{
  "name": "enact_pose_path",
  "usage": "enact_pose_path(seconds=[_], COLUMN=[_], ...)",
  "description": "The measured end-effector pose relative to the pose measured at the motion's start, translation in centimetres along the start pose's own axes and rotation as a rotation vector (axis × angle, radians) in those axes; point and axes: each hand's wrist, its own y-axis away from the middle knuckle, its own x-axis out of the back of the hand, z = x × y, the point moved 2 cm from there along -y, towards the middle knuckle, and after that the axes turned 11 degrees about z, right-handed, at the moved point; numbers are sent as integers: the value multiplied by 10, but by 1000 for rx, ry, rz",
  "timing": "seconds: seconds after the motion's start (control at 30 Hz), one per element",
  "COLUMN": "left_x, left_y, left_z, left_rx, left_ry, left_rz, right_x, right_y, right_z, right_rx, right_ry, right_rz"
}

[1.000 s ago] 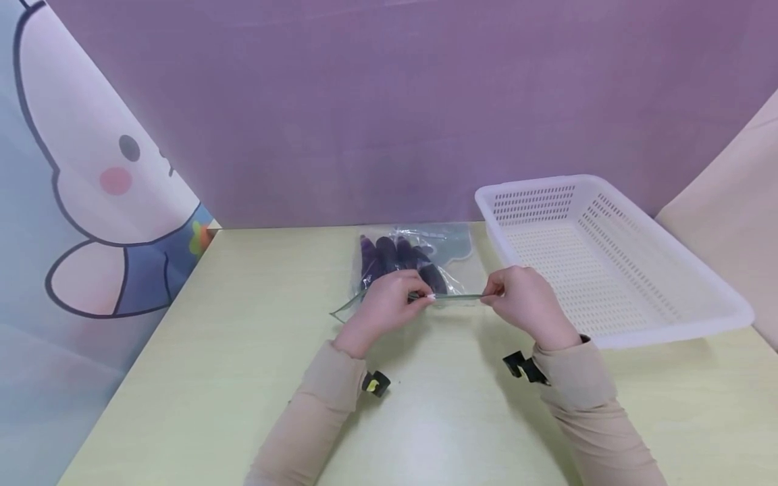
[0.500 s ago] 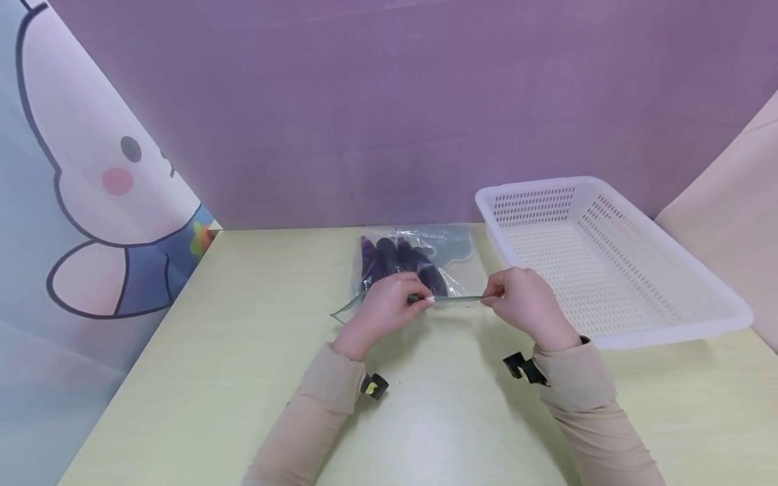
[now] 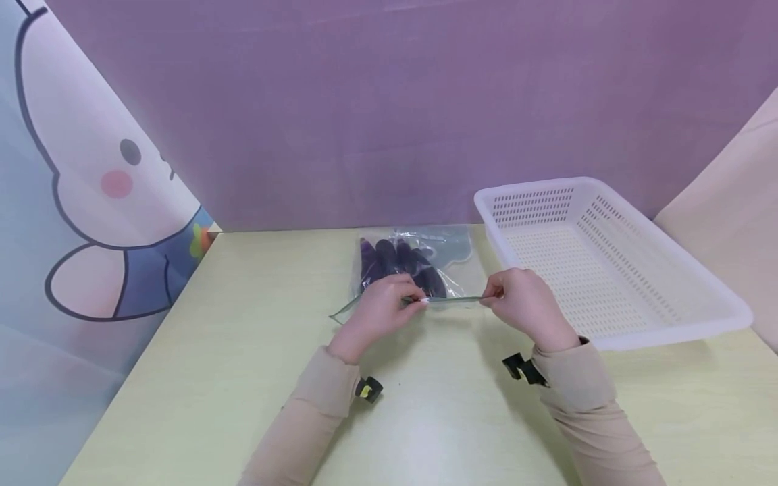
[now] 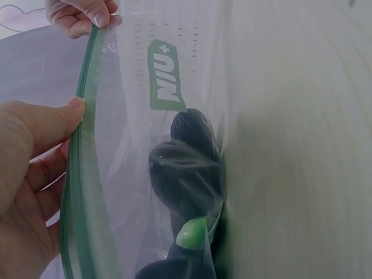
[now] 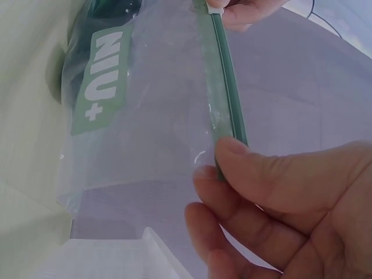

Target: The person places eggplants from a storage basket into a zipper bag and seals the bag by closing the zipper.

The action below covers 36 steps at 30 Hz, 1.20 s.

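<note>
A clear zipper bag (image 3: 458, 273) with a green zip strip stands on the table, several dark purple eggplants (image 3: 389, 258) inside. In the left wrist view, one of the eggplants (image 4: 187, 174) lies behind the plastic, near a green NIU+ label (image 4: 165, 75). My left hand (image 3: 384, 307) pinches the zip at its white slider (image 5: 215, 10), which shows at the top of the right wrist view. At the strip's right end, my right hand (image 3: 527, 304) pinches the corner between thumb and forefinger (image 5: 209, 180). The left part of the zip mouth gapes.
A white perforated plastic basket (image 3: 662, 317) stands at the right, close beside my right hand. The purple curtain (image 3: 389, 121) rises behind the table's far edge. At the left hangs a cloth with a cartoon figure (image 3: 91, 169).
My left hand has slid slightly left along the zip, with the slider in its fingers. The right hand keeps its hold on the corner and has hardly moved.
</note>
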Motion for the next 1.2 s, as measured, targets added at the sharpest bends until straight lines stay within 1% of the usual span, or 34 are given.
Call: enact_pose_path(seconds=[0.27,0.43,0.77,1.0,1.2], left_x=[2,3,5,5,6], left_y=[3,4,8,10,11], left_z=[-2,-4,-8,-10,-10], left_rx=[6,24,40,20,23], left_ry=[24,35,35,24,24], left_rz=[13,4,-9,0,4], right_x=[0,0,0,-1,0], right_y=[1,1,2,2,2], right_z=[0,0,-1,0,-1], right_rx=[3,2,4,21,19], right_ry=[9,12,11,13,15], right_rz=[6,10,9,20,19])
